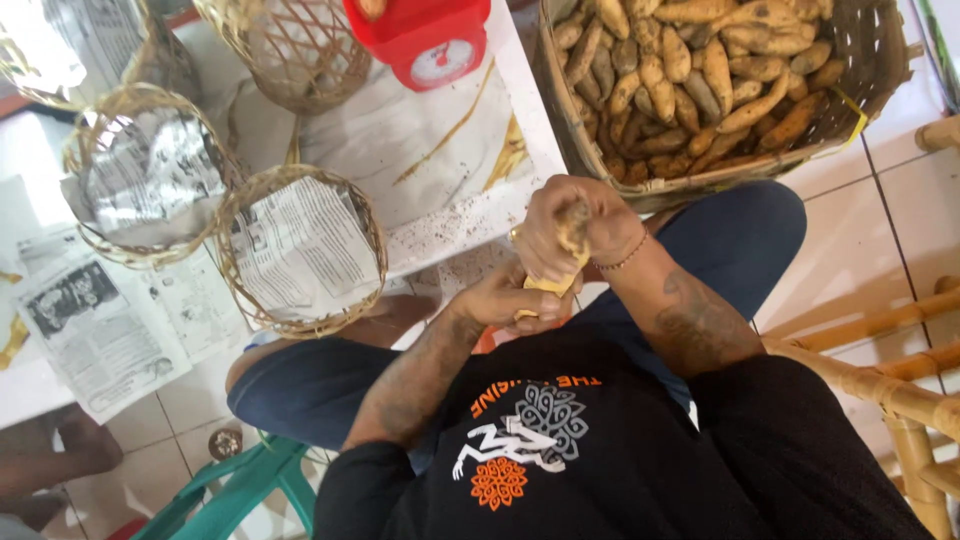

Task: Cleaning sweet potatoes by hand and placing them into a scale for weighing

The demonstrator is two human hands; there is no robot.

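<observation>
Both hands meet at frame centre. Right hand (568,228) curled tight around upper end of yellowish tuber (570,250); left hand (515,300) cups its lower end from below, fingers wrapped. Tuber sits between both palms, above lap. Large woven basket (860,90) of similar tubers at upper right. Newspaper-lined small baskets (300,250) at left. Red scale (425,40) at top centre. Green stool (250,485) at lower left.

1. Left hand (512,300): fingers curled closed, set at 7 o'clock of the right hand.
2. Right hand (570,230): clenched, knuckles up, touching the left hand.
3. Left forearm (420,375): bare, tattooed, enters from 7 o'clock.
4. Right forearm (690,320): bare, tattooed, enters from 4 o'clock.
</observation>
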